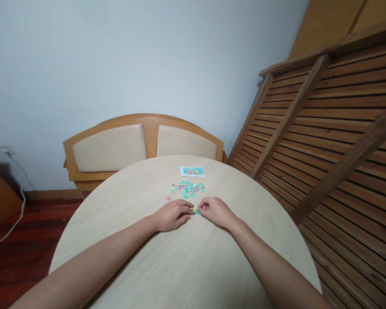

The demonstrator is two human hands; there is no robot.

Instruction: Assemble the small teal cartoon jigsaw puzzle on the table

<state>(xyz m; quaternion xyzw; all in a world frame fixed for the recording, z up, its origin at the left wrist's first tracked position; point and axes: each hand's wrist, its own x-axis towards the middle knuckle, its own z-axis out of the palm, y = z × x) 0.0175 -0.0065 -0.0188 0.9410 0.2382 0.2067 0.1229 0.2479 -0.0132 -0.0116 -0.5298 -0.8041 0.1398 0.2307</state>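
Observation:
Small yellow and teal jigsaw puzzle pieces (194, 209) lie on the table between my hands. My left hand (173, 214) rests on the tabletop with its fingers stretched out, the fingertips at the left side of these pieces. From the right, my right hand (217, 211) has thumb and forefinger pinched together at a teal puzzle piece, which the fingers partly cover. Just beyond my hands is a loose heap of mostly teal jigsaw pieces (189, 189). A pink puzzle piece (169, 198) lies apart, beyond my left hand.
A picture card (192, 171) with two cartoon figures lies behind the heap. The round pale wooden table (141, 262) fills the foreground. Behind it stands a padded wooden headboard (151, 137) against the wall; a slatted wooden frame (309, 120) leans at the right.

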